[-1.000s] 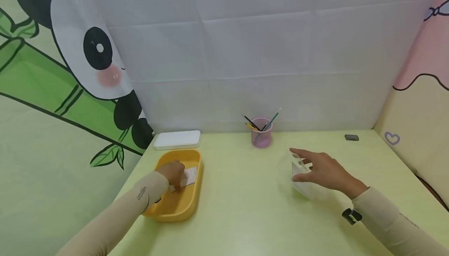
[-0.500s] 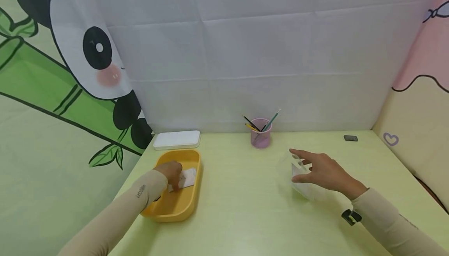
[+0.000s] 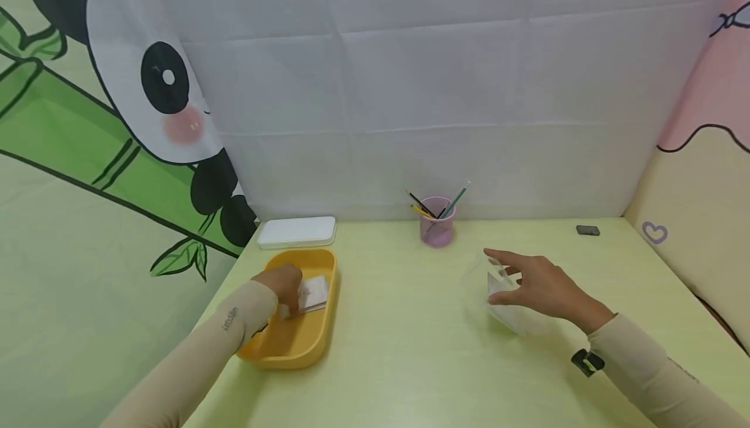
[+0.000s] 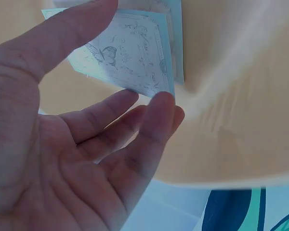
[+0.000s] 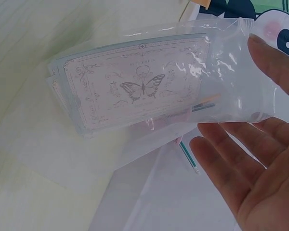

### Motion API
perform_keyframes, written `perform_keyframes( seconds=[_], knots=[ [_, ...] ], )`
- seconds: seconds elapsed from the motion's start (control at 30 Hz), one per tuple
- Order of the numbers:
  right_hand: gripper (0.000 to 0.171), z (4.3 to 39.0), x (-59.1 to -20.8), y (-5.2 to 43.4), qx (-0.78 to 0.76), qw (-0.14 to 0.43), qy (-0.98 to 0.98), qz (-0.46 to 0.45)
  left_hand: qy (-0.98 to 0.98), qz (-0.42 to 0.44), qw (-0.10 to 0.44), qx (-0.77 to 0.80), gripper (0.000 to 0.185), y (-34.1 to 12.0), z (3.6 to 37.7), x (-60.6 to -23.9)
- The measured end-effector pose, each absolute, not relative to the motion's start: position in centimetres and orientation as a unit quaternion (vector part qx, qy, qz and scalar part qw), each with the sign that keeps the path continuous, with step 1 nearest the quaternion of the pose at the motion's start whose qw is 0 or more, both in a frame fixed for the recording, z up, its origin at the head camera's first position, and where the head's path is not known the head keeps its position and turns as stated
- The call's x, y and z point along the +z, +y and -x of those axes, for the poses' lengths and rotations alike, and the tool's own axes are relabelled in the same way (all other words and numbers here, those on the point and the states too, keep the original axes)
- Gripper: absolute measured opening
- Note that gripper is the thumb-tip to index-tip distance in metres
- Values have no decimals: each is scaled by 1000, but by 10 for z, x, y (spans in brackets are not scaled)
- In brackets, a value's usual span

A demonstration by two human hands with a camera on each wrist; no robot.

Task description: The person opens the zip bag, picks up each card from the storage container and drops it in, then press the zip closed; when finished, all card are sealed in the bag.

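Note:
My left hand (image 3: 284,283) reaches into a yellow tray (image 3: 331,304) at the left of the table. In the left wrist view its thumb and fingers pinch a pale card (image 4: 130,50) printed with a butterfly and scrollwork. That card stands tilted in front of further cards (image 4: 177,43). On the right, my right hand (image 3: 541,288) holds a clear plastic bag (image 5: 231,72) by its opening, thumb at one edge and fingers at the other. Several butterfly cards (image 5: 139,89) with ornate borders lie inside the bag.
Behind the tray lies a white flat box (image 3: 297,232). A pink pencil cup (image 3: 436,229) with several pencils stands at the back middle. One small dark block (image 3: 588,230) lies at the back right. A white cloth (image 3: 433,89) hangs behind the table (image 3: 404,324).
My left hand has shifted slightly to the left in the tray, and more of the cards shows beside it. The right hand and the bag have stayed in place.

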State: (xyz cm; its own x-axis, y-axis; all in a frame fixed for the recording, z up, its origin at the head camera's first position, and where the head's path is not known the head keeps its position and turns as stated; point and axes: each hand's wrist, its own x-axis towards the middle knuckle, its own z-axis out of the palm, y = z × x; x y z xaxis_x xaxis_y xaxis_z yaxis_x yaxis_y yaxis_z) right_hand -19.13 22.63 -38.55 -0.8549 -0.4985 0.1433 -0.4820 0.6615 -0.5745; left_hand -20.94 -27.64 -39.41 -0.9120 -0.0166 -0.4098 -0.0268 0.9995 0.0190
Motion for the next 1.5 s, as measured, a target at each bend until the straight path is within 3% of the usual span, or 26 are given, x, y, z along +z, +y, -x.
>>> perform_keyframes(
  seconds=[0.5,0.67,0.83,1.07,1.5],
  knots=[
    [88,192,-382,225,-306,15,913,268,984,-14,178,24,38,-288,213,-370],
    [88,191,-381,224,-306,17,913,268,984,-14,170,47,52,-287,212,-359],
    [87,190,-382,223,-307,17,913,268,989,-72,132,1,63,-280,212,-349],
    [87,190,-383,223,-305,16,914,269,988,-116,99,-8,71,-252,209,-335],
    [87,189,-384,222,-305,16,913,270,976,-213,50,16,69,-181,207,-317]
  ],
)
